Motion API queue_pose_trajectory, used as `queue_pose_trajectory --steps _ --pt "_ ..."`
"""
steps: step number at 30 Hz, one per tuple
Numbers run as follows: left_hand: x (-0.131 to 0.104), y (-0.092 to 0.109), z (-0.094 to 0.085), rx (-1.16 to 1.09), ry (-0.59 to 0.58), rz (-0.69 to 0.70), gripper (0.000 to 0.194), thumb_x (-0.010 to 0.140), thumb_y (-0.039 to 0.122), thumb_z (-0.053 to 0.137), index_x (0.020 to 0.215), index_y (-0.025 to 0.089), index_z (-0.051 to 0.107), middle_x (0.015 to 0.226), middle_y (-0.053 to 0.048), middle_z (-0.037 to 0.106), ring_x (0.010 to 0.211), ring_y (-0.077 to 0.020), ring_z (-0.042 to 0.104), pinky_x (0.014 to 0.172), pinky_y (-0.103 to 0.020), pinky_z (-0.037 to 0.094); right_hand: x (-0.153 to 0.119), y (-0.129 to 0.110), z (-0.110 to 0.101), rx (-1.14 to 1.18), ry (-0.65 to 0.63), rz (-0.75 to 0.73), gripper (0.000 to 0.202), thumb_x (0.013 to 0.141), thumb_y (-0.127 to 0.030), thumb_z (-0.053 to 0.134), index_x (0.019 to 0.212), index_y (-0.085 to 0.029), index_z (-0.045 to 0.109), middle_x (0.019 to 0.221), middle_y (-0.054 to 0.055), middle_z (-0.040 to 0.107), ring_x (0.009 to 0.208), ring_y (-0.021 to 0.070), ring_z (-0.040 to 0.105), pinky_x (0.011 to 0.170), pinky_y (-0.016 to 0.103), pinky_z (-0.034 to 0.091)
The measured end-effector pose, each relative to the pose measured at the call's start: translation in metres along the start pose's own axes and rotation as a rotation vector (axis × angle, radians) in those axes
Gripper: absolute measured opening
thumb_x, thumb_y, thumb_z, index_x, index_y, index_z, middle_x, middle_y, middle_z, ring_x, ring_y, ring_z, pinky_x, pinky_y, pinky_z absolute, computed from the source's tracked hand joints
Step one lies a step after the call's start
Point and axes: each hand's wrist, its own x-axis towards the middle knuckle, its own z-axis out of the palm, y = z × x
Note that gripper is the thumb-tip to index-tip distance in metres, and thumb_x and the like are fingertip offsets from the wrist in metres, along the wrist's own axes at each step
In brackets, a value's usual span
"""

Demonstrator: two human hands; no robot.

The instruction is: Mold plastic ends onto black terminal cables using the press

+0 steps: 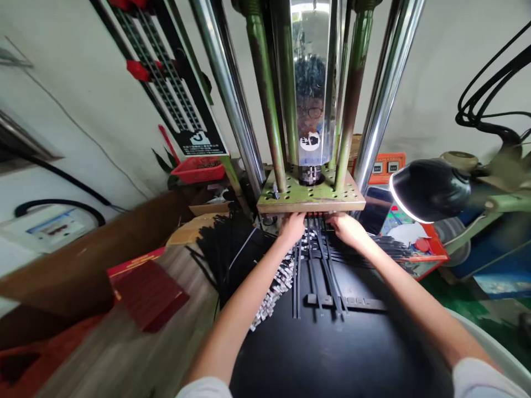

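Note:
Both my hands reach in at the front lower edge of the green drilled plate (309,205) of an upright press. My left hand (293,225) is closed, its fingertips hidden by the plate edge, left of a row of thin black flat strips (327,265). To the right of these strips, my right hand (346,226) is curled closed with its fingertips also hidden. What either hand grips cannot be made out. The strips run from under the plate toward me across a black round tabletop (332,354). A flat dark metal bar (360,304) lies under their near ends.
Left of the strips lies a pile of silvery-ended pieces (276,287), beside a heap of black strips (228,249). More black strips (385,249) lie at right. A black lamp (431,188) hangs near an orange tray (435,257). Steel columns (385,94) flank the press.

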Motion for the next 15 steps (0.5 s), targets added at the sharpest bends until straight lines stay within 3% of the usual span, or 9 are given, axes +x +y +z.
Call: queue_pose_trajectory --steps 2,5,8,11,13,15 --pt "-0.008 0.013 0.001 0.015 0.047 0.089 0.042 0.097 0.016 0.045 0.139 0.015 0.047 0.143 -0.013 0.049 0.134 -0.0248 0.045 0.114 -0.047 0.035 -0.054 -0.016 -0.015 0.019 -0.139 -0.057 0.027 0.095 -0.014 0.043 0.099 -0.017 0.07 0.099 0.009 0.07 0.094 0.0187 0.065 0.089 0.03 0.05" --pt "-0.013 0.022 -0.001 0.02 0.053 0.148 0.046 0.095 0.005 0.033 0.139 0.0 0.044 0.143 -0.024 0.048 0.138 -0.0261 0.04 0.12 -0.042 0.023 -0.137 -0.039 -0.018 0.088 -0.304 -0.074 0.025 0.098 -0.023 0.045 0.113 -0.022 0.065 0.107 0.006 0.069 0.098 0.0186 0.064 0.088 0.03 0.051" --pt "-0.006 0.02 -0.005 -0.009 0.009 0.173 0.046 0.093 0.001 0.032 0.137 -0.005 0.045 0.139 -0.029 0.049 0.136 -0.0288 0.043 0.117 -0.043 0.027 -0.197 -0.058 0.003 0.06 -0.161 0.054 0.023 0.098 -0.022 0.043 0.111 -0.022 0.062 0.111 0.009 0.066 0.101 0.0214 0.062 0.087 0.037 0.051" --pt "0.006 0.013 -0.008 -0.041 -0.061 0.181 0.041 0.093 0.002 0.04 0.131 0.003 0.052 0.13 -0.022 0.059 0.124 -0.0263 0.055 0.107 -0.043 0.042 -0.224 -0.069 0.021 0.061 -0.039 0.101 0.029 0.099 -0.014 0.033 0.095 -0.02 0.061 0.103 0.01 0.067 0.096 0.0204 0.062 0.086 0.037 0.049" --pt "0.013 0.013 -0.01 -0.05 -0.086 0.178 0.034 0.094 0.008 0.048 0.127 0.009 0.056 0.124 -0.016 0.063 0.114 -0.0233 0.061 0.1 -0.043 0.049 -0.222 -0.073 0.018 0.127 -0.16 0.071 0.027 0.097 -0.012 0.035 0.092 -0.021 0.061 0.1 0.008 0.067 0.092 0.0184 0.063 0.082 0.033 0.049" --pt "0.019 0.019 -0.011 -0.053 -0.081 0.167 0.031 0.094 0.019 0.055 0.125 0.013 0.058 0.123 -0.012 0.063 0.11 -0.0224 0.063 0.097 -0.044 0.052 -0.2 -0.073 0.004 0.18 -0.371 -0.018 0.023 0.095 -0.013 0.042 0.091 -0.023 0.063 0.091 0.003 0.068 0.083 0.0154 0.064 0.073 0.027 0.049"
